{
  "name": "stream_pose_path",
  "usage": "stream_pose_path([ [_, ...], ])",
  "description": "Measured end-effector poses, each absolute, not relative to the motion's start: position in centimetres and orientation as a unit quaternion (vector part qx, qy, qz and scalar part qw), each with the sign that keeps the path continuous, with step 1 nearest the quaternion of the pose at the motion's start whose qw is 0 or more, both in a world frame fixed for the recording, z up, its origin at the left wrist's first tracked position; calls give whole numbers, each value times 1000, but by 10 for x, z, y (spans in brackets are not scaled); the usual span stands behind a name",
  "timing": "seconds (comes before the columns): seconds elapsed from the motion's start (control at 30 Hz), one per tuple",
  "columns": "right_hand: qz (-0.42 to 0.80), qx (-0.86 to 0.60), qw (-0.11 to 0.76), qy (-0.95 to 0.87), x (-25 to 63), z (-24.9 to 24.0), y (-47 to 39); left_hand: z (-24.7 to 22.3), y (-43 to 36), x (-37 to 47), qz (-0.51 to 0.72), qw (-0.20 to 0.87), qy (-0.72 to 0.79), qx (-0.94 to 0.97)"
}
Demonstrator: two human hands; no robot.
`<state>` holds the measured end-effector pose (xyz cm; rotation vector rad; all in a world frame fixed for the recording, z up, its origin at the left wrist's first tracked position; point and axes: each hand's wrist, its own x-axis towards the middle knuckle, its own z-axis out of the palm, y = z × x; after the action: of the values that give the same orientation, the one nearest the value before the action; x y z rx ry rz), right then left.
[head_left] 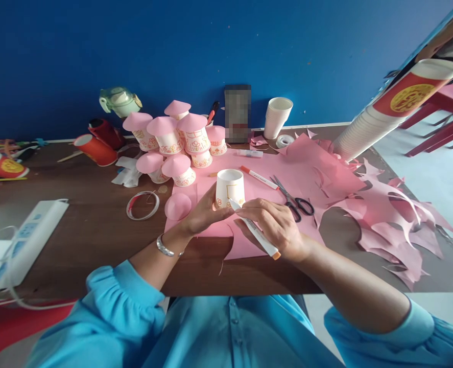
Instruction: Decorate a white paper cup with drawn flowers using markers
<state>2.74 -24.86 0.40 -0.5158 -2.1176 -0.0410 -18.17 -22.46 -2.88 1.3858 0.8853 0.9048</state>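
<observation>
A white paper cup [229,180] is held by my left hand [205,210], its fingers wrapped around the left side and partly hidden behind it. Orange outlines of flowers and a square mark the cup's side. My right hand [274,225] grips a white marker [260,238] with an orange end, its tip at the cup's drawn side. Under both hands lies pink paper [211,225]. Another marker [259,177] with a red-orange cap and black-handled scissors [293,199] rest to the right of the cup. A pink paper cone [177,206] sits left of my left hand.
Several decorated cups with pink cone roofs [167,134] cluster behind. White cups [278,117] stand by the wall; a tall cup stack [383,112] leans at right above pink scraps [395,225]. A tape roll [142,205] and power strip [34,237] lie left.
</observation>
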Motion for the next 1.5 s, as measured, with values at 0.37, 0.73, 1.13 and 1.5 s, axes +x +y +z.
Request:
stream_pose_path([
  [0.37, -22, -214, 467, -858, 28, 3, -249, -37, -223, -185, 397, 626, 363, 564],
  [0.73, -31, -231, 483, -844, 31, 5, -247, -47, -221, -187, 426, 666, 322, 521],
  [1.13, -21, -257, 486, -835, 33, 7, -246, -38, -222, -185, 449, 670, 290, 515],
  [1.5, -9, -265, 496, -827, 32, 8, -243, -33, -223, -184, 444, 677, 285, 513],
])
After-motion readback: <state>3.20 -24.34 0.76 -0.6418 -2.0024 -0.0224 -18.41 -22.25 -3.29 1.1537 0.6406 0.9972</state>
